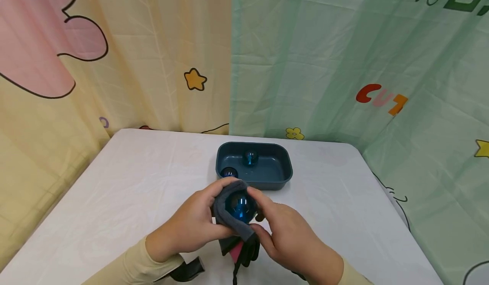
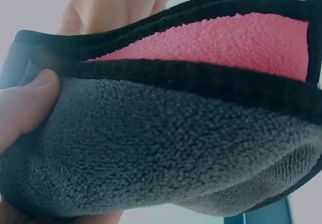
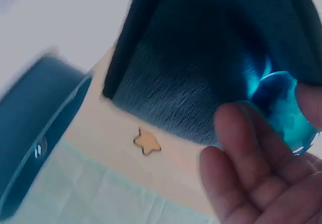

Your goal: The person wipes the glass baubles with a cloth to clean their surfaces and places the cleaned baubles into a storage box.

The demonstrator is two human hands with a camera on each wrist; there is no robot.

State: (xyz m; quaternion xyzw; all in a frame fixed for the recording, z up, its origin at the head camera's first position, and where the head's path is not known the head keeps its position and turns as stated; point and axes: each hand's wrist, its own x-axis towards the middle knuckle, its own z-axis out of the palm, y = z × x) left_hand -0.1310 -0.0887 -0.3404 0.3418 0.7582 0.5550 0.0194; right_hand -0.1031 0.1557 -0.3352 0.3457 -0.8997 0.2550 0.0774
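A shiny, see-through blue ball [image 1: 241, 207] is between both hands, with a folded grey cloth [image 1: 220, 213] curving round its left side. My left hand [image 1: 191, 225] grips the cloth, thumb below and fingers over the top. On the ball's right side, my right hand [image 1: 292, 234] pinches it between fingers and thumb. In the right wrist view the ball [image 3: 284, 110] sits against the cloth's fuzzy face. Up close in the left wrist view, the grey cloth [image 2: 151, 143] has black edging and a pink layer [image 2: 226, 45] behind it.
Just beyond the hands stands a dark blue rectangular tub [image 1: 273, 184]. Inside it lie two more blue balls, one near the middle [image 1: 250, 158] and one at the near left corner [image 1: 229, 172]. A white-covered table [image 1: 153, 170] lies beneath, with printed curtains [image 1: 305, 64] behind.
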